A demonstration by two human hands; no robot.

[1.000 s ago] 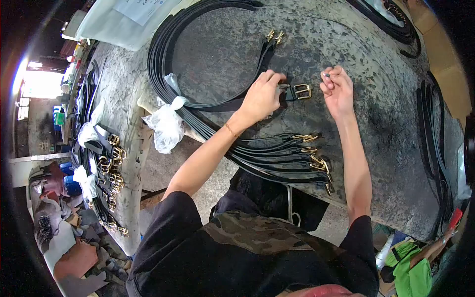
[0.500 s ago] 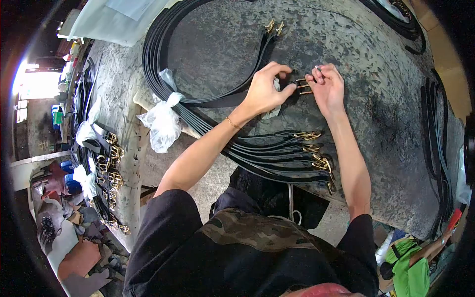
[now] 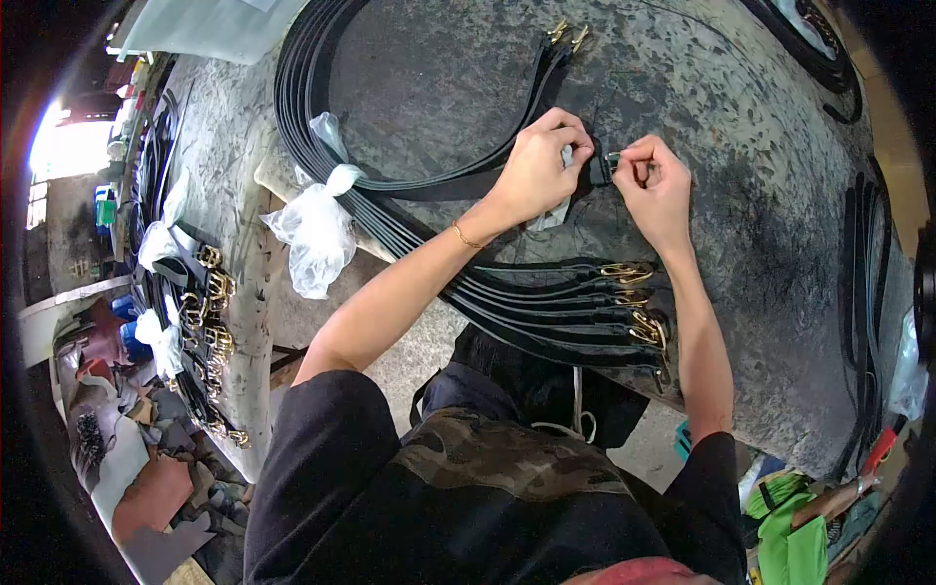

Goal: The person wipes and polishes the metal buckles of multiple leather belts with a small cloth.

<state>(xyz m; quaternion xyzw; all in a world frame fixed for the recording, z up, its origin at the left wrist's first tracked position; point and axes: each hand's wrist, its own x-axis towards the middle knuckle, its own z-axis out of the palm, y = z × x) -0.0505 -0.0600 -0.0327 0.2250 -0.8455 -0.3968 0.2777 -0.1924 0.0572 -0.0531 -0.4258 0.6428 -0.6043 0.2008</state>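
Observation:
My left hand is closed, thumb and fingers pressed together around a pale wrapper-like piece beside a black belt strap. Close to its right, my right hand pinches at the buckle end of that strap; the small part between its fingertips is hidden. A bundle of black belts curves round on the left, tied with clear plastic. Its ends, with gold buckles, lie below my hands. Two gold prongs show above them.
More black straps lie along the right edge of the worktable and at the top right. On the left hang belts with gold buckles, above leather scraps. A white plastic sheet is at the top left. Green cloth shows bottom right.
My left hand's fingers have closed together and shifted slightly right. My right hand's fingers have come into a pinch by the buckle. The view has shifted a little.

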